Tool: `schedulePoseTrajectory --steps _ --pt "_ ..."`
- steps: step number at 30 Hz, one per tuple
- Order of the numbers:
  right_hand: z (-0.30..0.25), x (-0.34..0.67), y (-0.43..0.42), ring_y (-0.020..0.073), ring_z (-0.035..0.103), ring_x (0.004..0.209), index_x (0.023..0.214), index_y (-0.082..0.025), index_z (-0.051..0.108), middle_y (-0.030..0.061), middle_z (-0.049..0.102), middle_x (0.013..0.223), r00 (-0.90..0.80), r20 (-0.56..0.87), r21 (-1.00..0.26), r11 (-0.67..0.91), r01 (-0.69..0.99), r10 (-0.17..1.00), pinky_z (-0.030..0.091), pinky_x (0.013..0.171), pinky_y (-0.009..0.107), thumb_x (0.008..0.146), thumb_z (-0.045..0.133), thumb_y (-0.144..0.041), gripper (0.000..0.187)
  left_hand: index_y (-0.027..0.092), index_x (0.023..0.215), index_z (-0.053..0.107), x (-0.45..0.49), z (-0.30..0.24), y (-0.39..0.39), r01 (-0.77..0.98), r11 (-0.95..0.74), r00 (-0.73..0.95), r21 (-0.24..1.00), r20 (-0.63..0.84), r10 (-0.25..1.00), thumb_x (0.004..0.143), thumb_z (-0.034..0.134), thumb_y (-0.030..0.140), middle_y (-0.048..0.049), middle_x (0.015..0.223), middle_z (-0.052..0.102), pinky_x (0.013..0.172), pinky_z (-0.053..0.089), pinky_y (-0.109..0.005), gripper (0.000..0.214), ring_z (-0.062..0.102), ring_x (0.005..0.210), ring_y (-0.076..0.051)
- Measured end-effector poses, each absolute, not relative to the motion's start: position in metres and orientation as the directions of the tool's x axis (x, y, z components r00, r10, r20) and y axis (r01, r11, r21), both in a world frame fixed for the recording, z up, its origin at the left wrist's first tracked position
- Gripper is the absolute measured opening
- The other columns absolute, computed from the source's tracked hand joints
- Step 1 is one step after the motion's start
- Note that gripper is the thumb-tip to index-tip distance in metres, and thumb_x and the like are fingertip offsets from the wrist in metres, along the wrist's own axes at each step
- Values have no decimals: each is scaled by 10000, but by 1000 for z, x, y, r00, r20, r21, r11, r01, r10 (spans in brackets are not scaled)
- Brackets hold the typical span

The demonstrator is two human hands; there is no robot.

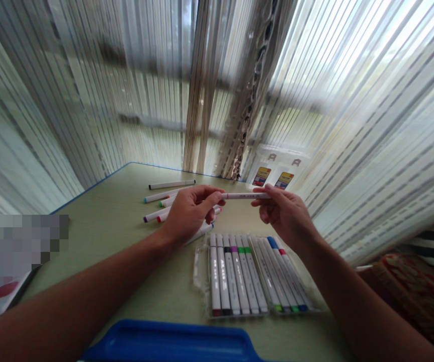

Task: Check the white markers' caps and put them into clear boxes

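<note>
A white marker pen (244, 195) is held level above the table between both hands. My left hand (188, 211) pinches its left end with thumb and fingers. My right hand (285, 212) pinches its right end. Below the hands lies an open clear plastic case (201, 274) holding several white markers with coloured caps, side by side. More loose markers (164, 196) lie scattered on the pale green table (118, 221) behind my left hand.
A blue plastic tray edge (171, 342) sits at the table's near edge. Two blister packs (273, 176) lean against striped curtains at the back. A blurred paper object lies at the left. Patterned fabric (416, 291) shows on the right.
</note>
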State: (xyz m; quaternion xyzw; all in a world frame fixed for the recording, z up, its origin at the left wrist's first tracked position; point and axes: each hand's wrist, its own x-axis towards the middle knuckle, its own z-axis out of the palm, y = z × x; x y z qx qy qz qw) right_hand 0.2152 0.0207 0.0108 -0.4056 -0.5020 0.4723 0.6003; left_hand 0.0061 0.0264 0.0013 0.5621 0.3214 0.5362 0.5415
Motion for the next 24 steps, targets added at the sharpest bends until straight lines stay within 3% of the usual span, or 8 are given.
schedulePoseTrajectory --steps 6,12,20,24 --pt "7 214 18 70 506 396 825 -162 756 48 727 671 -29 266 -963 265 -53 963 384 364 212 799 761 -429 269 111 901 731 5 -2 28 -171 -238 238 956 274 932 842 686 296 -3 644 624 440 387 -192 199 472 445 -53" --pt "5 212 15 74 514 423 820 -157 773 47 715 667 -127 254 -960 266 91 959 395 398 218 795 771 -414 259 117 949 726 6 -6 27 -38 -298 295 954 296 909 833 699 326 -14 660 644 432 367 -192 240 482 459 -69" --pt "12 203 5 65 449 405 768 -148 769 1 615 529 -185 161 -941 208 269 969 310 375 195 722 810 -467 324 118 946 734 7 -7 19 25 -329 438 944 286 852 832 701 360 -42 740 665 448 363 -182 269 493 511 -72" --pt "11 204 6 53 404 387 703 -145 739 -23 560 487 -186 130 -953 175 249 974 258 362 191 745 787 -494 355 124 969 740 8 -8 21 -1 -320 447 947 287 848 849 680 357 -35 730 659 451 380 -196 269 492 494 -73"
